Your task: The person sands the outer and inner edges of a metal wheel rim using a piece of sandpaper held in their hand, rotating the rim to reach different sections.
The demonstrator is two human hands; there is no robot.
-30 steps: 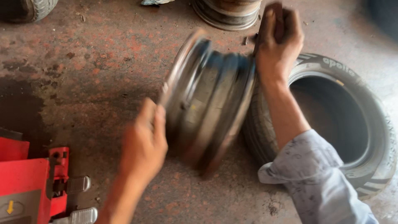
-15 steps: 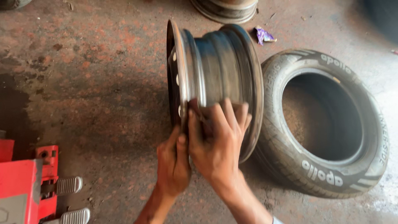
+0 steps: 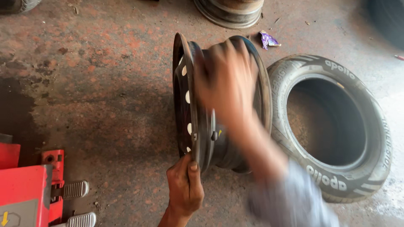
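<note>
A dark steel wheel rim [image 3: 198, 105] stands on its edge on the rusty concrete floor, its holed disc face turned left. My left hand [image 3: 185, 187] grips the near lower lip of the rim, thumb on the edge. Over the top of the rim's barrel lies my right hand [image 3: 225, 82], blurred with motion; I cannot tell if it grips the metal. A black tyre [image 3: 336, 126] lies flat on the floor just right of the rim, touching or nearly touching it.
A red machine with metal foot pedals [image 3: 38, 193] fills the bottom left corner. Another rim [image 3: 229, 10] lies at the top edge, a purple wrapper [image 3: 268, 40] beside it. Part of a tyre [image 3: 19, 4] shows at the top left.
The rim went from tilted to upright on its edge. My right hand moved from the near side up over the barrel. My left hand stayed on the near lower lip.
</note>
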